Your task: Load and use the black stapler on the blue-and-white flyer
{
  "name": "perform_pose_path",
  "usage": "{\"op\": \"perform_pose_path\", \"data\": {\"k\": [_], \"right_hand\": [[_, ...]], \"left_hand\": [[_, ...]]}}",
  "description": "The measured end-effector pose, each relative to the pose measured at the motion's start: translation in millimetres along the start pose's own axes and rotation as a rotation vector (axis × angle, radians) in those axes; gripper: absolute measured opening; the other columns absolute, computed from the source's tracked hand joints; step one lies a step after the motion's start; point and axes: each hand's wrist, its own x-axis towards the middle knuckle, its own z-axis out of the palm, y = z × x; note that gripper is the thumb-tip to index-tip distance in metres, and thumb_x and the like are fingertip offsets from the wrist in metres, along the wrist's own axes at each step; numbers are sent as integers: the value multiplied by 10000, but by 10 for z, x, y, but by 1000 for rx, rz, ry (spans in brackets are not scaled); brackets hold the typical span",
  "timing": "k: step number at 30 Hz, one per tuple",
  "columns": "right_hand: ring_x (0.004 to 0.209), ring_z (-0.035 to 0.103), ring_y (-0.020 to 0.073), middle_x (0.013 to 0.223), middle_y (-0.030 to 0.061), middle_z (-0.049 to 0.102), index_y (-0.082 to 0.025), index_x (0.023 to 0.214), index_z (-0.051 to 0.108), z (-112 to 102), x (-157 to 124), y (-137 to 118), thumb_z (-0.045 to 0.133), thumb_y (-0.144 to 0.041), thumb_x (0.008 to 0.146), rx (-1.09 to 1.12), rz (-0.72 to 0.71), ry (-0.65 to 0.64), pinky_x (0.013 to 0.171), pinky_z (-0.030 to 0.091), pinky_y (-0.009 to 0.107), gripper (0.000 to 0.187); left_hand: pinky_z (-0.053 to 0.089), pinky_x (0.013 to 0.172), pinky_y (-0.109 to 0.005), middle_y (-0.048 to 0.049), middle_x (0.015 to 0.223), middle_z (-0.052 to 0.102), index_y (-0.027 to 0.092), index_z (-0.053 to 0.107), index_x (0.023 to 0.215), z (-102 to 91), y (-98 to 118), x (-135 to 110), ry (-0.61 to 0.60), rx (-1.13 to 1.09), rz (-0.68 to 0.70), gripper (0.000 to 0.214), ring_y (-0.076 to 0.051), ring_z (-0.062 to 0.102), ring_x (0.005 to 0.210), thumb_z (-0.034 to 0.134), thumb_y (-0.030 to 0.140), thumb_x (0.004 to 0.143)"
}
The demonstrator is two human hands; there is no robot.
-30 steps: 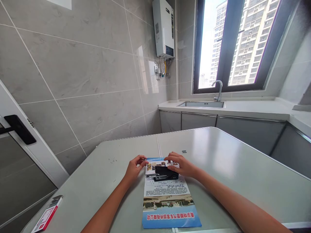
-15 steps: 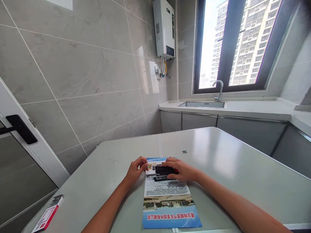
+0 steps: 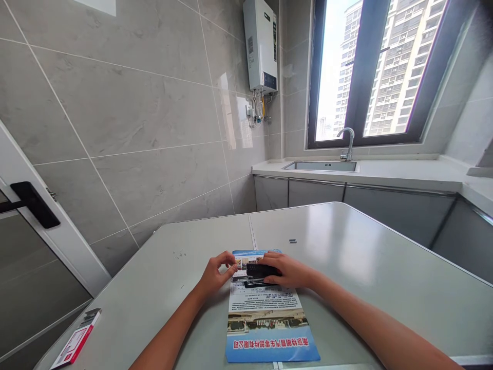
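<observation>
A home kitchen. A sink (image 3: pixel 319 166) with a tap (image 3: pixel 347 142) sits under the window (image 3: pixel 370 72). A water heater (image 3: pixel 262 46) hangs on the tiled wall (image 3: pixel 127 108).

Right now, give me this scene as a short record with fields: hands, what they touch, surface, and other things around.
left hand: fingertips on the left edge of the printed blue-bordered paper flyer
right hand: closed over the black stapler, which sits on the flyer's top end
surface: pale grey table
nearby: red and white small box at the table's near left corner
background: steel sink under the window
</observation>
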Motion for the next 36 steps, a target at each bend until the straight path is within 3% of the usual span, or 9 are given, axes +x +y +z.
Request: {"op": "perform_pose_path", "data": {"k": [6, 18, 36], "right_hand": [[1071, 634, 240, 1168, 93, 696, -222, 1381, 600, 3, 0, -1, 648, -426, 982, 15, 11, -10, 938, 493, 370, 450], [1070, 642, 261, 1177, 115, 702, -232, 1385, 608, 16, -4, 11, 637, -454, 984, 34, 10, -1, 938, 488, 381, 459], [1073, 641, 254, 1180, 109, 702, -228, 1380, 605, 23, -1, 31, 641, -421, 986, 19, 1, -2, 952, 492, 385, 439]], "left_hand": [[526, 942, -400, -77, 1040, 809, 273, 823, 1081, 0, -51, -7, -71, 61, 34, 215, -251, 729, 984, 695, 383, 947], [521, 921, -329, -30, 1022, 819, 262, 819, 1071, 44, -57, -10, -230, 122, 59, 179, -208, 721, 971, 711, 291, 931], [505, 927, -339, -34, 1070, 818, 258, 820, 1073, 32, -123, -11, -283, 120, 103, 176, -213, 727, 1006, 715, 292, 936]]}}
